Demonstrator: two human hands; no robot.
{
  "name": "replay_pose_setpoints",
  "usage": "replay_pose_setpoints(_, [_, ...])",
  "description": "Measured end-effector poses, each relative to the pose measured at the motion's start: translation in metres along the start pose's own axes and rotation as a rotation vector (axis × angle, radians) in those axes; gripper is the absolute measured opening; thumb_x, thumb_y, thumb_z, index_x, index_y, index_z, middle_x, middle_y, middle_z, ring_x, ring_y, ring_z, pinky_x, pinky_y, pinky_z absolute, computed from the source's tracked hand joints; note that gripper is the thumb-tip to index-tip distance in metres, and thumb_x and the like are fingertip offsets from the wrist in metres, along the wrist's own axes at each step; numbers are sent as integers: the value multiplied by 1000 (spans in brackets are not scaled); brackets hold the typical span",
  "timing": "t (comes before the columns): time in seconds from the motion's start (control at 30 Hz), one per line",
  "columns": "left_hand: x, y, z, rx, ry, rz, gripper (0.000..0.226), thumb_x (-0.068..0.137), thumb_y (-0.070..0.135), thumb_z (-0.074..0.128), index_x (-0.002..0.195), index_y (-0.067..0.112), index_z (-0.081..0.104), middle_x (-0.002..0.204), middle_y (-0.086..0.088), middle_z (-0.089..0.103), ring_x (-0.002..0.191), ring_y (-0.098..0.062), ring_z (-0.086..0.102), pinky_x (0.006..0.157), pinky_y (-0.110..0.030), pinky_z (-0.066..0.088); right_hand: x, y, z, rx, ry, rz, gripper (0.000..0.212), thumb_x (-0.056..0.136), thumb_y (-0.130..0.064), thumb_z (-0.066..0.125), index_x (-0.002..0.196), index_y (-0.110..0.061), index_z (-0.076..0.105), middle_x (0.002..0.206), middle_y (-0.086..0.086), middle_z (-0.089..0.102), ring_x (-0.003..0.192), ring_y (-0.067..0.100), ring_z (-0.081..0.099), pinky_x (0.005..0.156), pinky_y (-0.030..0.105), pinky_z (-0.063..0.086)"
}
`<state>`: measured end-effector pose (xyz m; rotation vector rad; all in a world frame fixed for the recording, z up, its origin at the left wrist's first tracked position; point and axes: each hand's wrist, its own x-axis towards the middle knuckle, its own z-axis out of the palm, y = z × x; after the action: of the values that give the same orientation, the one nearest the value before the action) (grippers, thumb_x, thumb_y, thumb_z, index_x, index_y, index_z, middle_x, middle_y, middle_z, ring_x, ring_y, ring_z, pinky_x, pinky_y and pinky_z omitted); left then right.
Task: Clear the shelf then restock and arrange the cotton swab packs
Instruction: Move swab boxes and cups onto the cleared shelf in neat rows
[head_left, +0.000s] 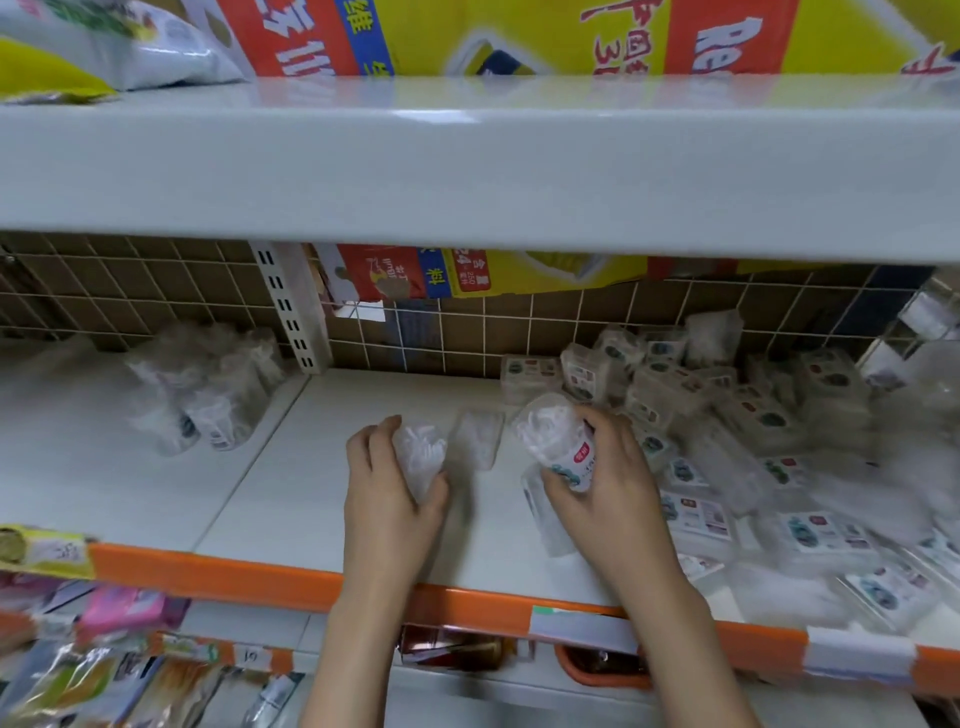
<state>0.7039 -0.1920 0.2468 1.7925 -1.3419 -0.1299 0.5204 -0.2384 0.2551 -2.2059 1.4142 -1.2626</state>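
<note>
My left hand (387, 486) grips a clear round tub of cotton swabs (422, 457) low over the white shelf (322, 483). My right hand (605, 480) grips a second, labelled tub of swabs (550, 436), tilted, just right of the middle. Between the two hands a small clear swab pack (477, 436) lies flat on the shelf. A loose heap of boxed and bagged swab packs (753, 431) fills the right end of the shelf. Another cluster of round swab tubs (208, 400) stands at the back left.
An upper white shelf (467, 171) hangs close above, carrying red and yellow boxes (519, 36). A wire grid back panel (467, 332) closes the rear. The orange front rail (249, 577) edges the shelf. Packaged goods (104, 670) fill the lower shelf at left.
</note>
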Motion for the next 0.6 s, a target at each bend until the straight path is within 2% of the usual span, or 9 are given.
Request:
replay_pose_setpoints(0.23, [1, -12, -6, 14, -2, 43, 73, 80, 13, 69, 144, 19, 34, 129, -12, 35, 90, -10, 40, 75, -25, 37, 4, -6, 20, 16, -74, -12, 62, 74, -9, 75, 129, -4, 47, 126, 13, 51, 114, 17, 43, 95, 13, 26])
replay_pose_setpoints(0.37, [0, -24, -10, 22, -7, 51, 67, 79, 14, 70, 140, 21, 42, 122, -6, 34, 87, -13, 44, 74, -23, 37, 5, -10, 34, 2, -94, -17, 68, 73, -7, 76, 133, -2, 45, 128, 17, 50, 114, 15, 38, 93, 10, 22])
replay_pose_setpoints(0.47, [5, -42, -22, 11, 9, 57, 54, 74, 11, 73, 125, 17, 55, 120, -6, 37, 93, -20, 51, 75, -24, 38, 7, -23, 50, 6, -105, -20, 68, 72, -6, 76, 133, -2, 46, 126, 17, 52, 113, 15, 38, 93, 8, 21])
replay_pose_setpoints(0.6, [24, -74, -47, -2, 12, 91, 46, 72, 17, 70, 116, 13, 57, 121, -8, 46, 98, -23, 53, 79, -27, 40, 12, -54, 81, 17, -117, -18, 64, 74, -8, 74, 132, -7, 47, 121, 11, 53, 108, 15, 45, 88, 8, 25])
